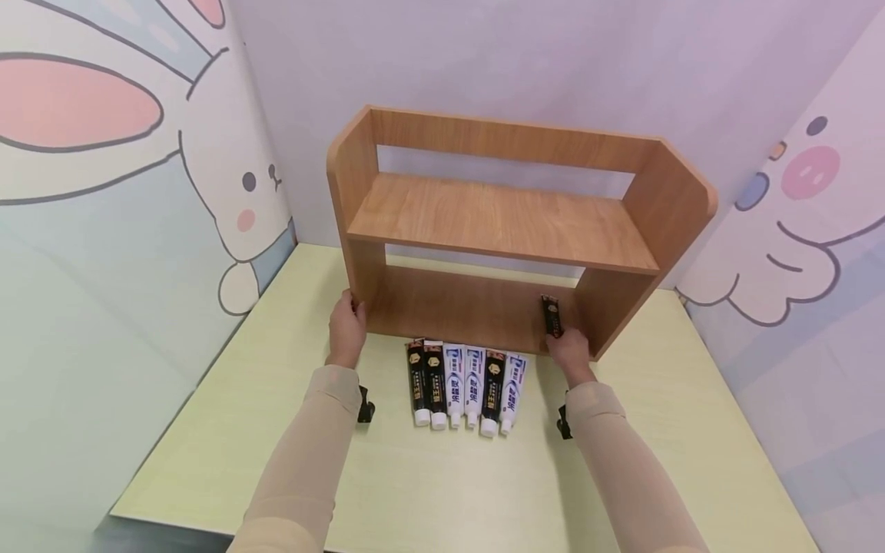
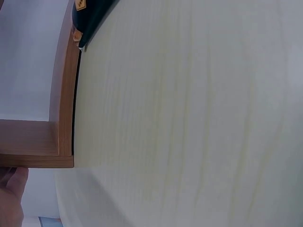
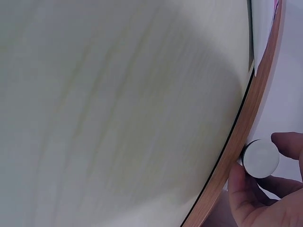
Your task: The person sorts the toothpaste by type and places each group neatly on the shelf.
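In the head view a wooden two-tier shelf (image 1: 484,223) stands on the table. My right hand (image 1: 572,355) pinches a black toothpaste tube (image 1: 551,313) near its cap, and the tube lies over the right part of the lower board. Its white cap (image 3: 261,159) shows between thumb and fingers in the right wrist view. My left hand (image 1: 347,330) touches the outside of the shelf's left side panel (image 2: 35,161), near the bottom. Between the hands, black tubes (image 1: 435,384) and white-and-blue tubes (image 1: 473,384) lie in a row, caps toward me.
The pale yellow-green table (image 1: 442,491) extends around the shelf. Cartoon-printed panels (image 1: 228,192) rise on both sides, with a plain pale wall (image 1: 512,61) behind. The tubes' far ends lie close to the lower board's front edge.
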Motion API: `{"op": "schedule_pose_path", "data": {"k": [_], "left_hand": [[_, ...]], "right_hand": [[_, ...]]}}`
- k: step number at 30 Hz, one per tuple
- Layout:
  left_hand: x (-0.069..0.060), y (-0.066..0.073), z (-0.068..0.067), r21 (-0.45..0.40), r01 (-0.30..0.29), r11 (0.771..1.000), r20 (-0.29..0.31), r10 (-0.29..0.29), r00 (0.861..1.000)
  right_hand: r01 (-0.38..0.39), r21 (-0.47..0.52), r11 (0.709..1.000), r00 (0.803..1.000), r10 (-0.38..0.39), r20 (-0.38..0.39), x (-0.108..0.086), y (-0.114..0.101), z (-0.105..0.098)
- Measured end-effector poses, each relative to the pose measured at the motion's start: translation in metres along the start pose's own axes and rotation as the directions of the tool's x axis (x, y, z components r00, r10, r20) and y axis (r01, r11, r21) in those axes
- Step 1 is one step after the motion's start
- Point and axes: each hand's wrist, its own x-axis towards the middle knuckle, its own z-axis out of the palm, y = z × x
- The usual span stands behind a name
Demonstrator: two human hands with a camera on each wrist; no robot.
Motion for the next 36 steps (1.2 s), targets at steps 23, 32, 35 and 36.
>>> {"op": "schedule_pose_path", "data": {"k": [23, 32, 35, 36], "left_hand": [[-0.002, 0.002, -0.002, 0.009, 0.015, 1.000, 0.005, -0.015, 1.000], [-0.001, 0.000, -0.001, 0.024, 0.021, 0.999, 0.014, -0.021, 1.000], [0.000, -0.001, 0.000, 0.023, 0.013, 1.000, 0.005, -0.013, 1.000], [0.000, -0.001, 0.000, 0.023, 0.013, 1.000, 0.002, -0.013, 1.000]], "right_hand": [[-0.012, 0.024, 1.000, 0.998, 0.013, -0.064, -0.020, -0.008, -0.006], [0.019, 0.023, 1.000, 0.996, -0.017, -0.092, -0.027, -0.012, -0.009], [0.022, 0.039, 0.999, 0.996, -0.019, -0.087, -0.029, -0.014, -0.010], [0.020, 0.046, 0.999, 0.996, -0.016, -0.083, -0.030, -0.015, -0.010]]}}
